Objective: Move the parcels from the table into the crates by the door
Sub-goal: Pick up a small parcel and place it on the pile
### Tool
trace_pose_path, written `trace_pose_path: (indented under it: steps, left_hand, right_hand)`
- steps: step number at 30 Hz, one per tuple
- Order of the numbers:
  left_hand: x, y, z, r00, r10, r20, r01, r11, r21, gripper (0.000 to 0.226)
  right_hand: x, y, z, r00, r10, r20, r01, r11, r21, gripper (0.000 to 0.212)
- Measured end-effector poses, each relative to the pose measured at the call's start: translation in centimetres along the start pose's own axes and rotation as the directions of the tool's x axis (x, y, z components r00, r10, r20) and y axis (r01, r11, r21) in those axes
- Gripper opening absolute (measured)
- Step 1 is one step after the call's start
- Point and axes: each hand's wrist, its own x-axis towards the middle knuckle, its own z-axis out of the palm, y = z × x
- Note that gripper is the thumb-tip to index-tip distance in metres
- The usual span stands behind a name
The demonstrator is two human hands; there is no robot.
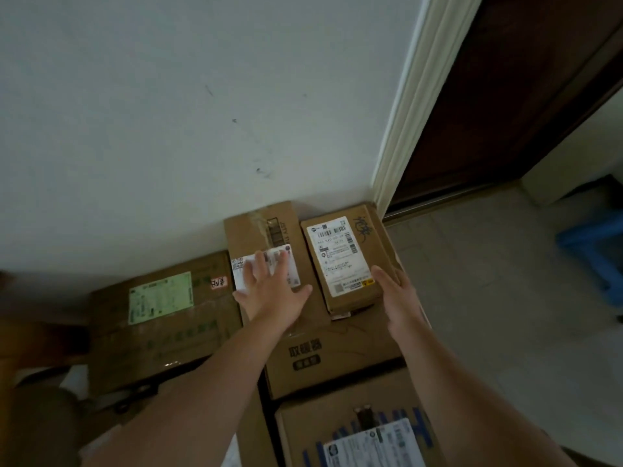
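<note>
Just left of the door frame (404,129), 2 parcels are plain brown cardboard, matt and slightly fibrous. The small parcel (377,237) nearest the frame carries a smooth white paper label (337,254). The taped parcel (246,234) just beyond it has a strip of shiny brown tape (259,217). Further left of the frame, the large box (168,338) shows a faint sheen over its cardboard and a pale green paper label (160,296). The frame is smooth, pale and painted. The door (505,96) right of it is dark, dull wood. The wall (168,112) left of it is matt paint, scuffed. The floor (488,298) right of the frame is pale tile, and the blue stool (593,244) there looks plastic.
</note>
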Motion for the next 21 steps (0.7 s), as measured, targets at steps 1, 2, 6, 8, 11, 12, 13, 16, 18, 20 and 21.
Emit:
trace_pose_path:
  steps: [1, 2, 6, 8, 11, 12, 13, 16, 18, 20, 21]
  left_hand:
    - [0.0, 0.0, 0.0, 1.0, 0.001, -0.005, -0.001, 1.0, 0.007, 0.081]
    - [0.0, 0.0, 0.1, 1.0, 0.004, -0.007, -0.004, 1.0, 0.014, 0.081]
    - [0.1, -0.3, 0.2, 1.0, 0.019, -0.004, -0.019, 0.999, 0.044, 0.082]
    - [0.0, -0.4, 0.2, 1.0, 0.021, -0.003, -0.021, 0.999, 0.038, 0.082]
    - [0.1, -0.3, 0.2, 1.0, 0.015, 0.003, -0.015, 1.0, 0.02, 0.082]
    - [0.1, -0.3, 0.2, 1.0, 0.014, 0.004, -0.014, 1.0, 0.016, 0.082]
    - [0.1, -0.4, 0.2, 1.0, 0.014, 0.006, -0.015, 1.0, 0.017, 0.082]
    - [0.2, -0.4, 0.2, 1.0, 0.018, 0.015, -0.019, 1.0, 0.017, 0.083]
    - [0.2, -0.3, 0.1, 0.999, 0.017, 0.03, -0.017, 1.0, 0.0, 0.083]
    - [0.3, -0.3, -0.1, 0.998, 0.015, 0.058, -0.014, 1.0, -0.015, 0.083]
    - [0.3, -0.3, -0.3, 0.997, 0.018, 0.071, -0.017, 1.0, -0.019, 0.083]
  right_hand:
    - [-0.2, -0.1, 0.2, 1.0, -0.011, -0.005, 0.011, 1.0, 0.0, 0.078]
    - [-0.4, -0.1, 0.4, 0.999, -0.019, -0.035, 0.019, 1.0, 0.018, 0.077]
    - [-1.0, 0.7, 0.9, 0.978, 0.073, -0.193, -0.035, 0.98, 0.196, 0.082]
    - [-1.4, 1.0, 1.9, 0.976, 0.162, -0.145, -0.114, 0.95, 0.291, 0.08]
    - [-0.9, 0.7, 3.1, 0.981, 0.153, -0.119, -0.108, 0.941, 0.321, 0.075]
    - [-0.5, 0.4, 3.4, 0.983, 0.141, -0.119, -0.098, 0.945, 0.314, 0.074]
    - [-0.2, 0.1, 3.6, 0.985, 0.133, -0.112, -0.094, 0.948, 0.303, 0.073]
    - [0.6, -1.2, 4.6, 0.987, 0.133, -0.086, -0.103, 0.95, 0.294, 0.071]
    - [1.0, -1.7, 5.1, 0.985, 0.145, -0.091, -0.113, 0.949, 0.294, 0.07]
    - [1.3, -1.7, 5.2, 0.982, 0.154, -0.107, -0.115, 0.947, 0.299, 0.071]
    - [1.3, -1.7, 5.2, 0.982, 0.155, -0.105, -0.118, 0.948, 0.294, 0.073]
